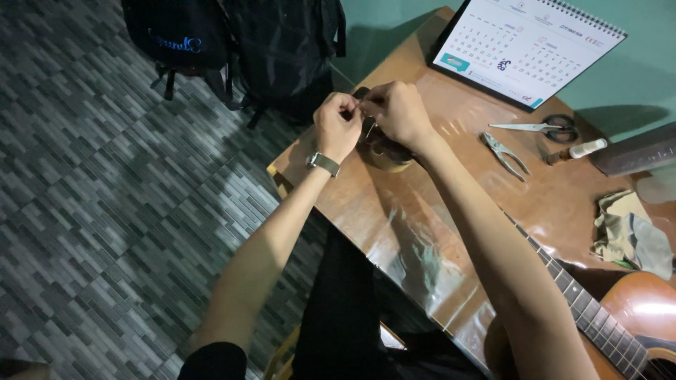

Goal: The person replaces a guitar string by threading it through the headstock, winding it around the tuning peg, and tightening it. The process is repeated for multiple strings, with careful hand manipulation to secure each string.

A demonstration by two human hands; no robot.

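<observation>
A: Left hand (336, 127) is up over the far left corner of the bench (422, 211), fingers curled in tight, pinching something small and dark at the fingertips. Watch (323, 163) on that wrist.

B: Right hand (398, 111)?

A: Just beside the left, fingertips meeting it. Also closed narrow in a pinch on the same small item (360, 93). Too small and too covered to tell what it is.

B: Anything under the hands?

A: Small round container (384, 153), dark inside, light rim, standing on the bench right below both hands. The right hand partly hides it. Cannot tell whether the hands touch it.

B: Rest of the bench?

A: Brown glossy top. Desk calendar (524, 46) leaning at the far edge against the green wall. Scissors (542, 127) with black handles lie near it, pliers (505, 155) just in front of them, well apart from the hands. Small bottle (576, 150) with a white cap lies on its side beside the scissors. Crumpled cloth (630, 232) farther right. Guitar (620, 317) at the near right, neck running under the right forearm.

B: Floor?

A: Grey patterned tile floor (105, 211), two dark backpacks (232, 42) standing near the wall, beyond the bench corner.
</observation>
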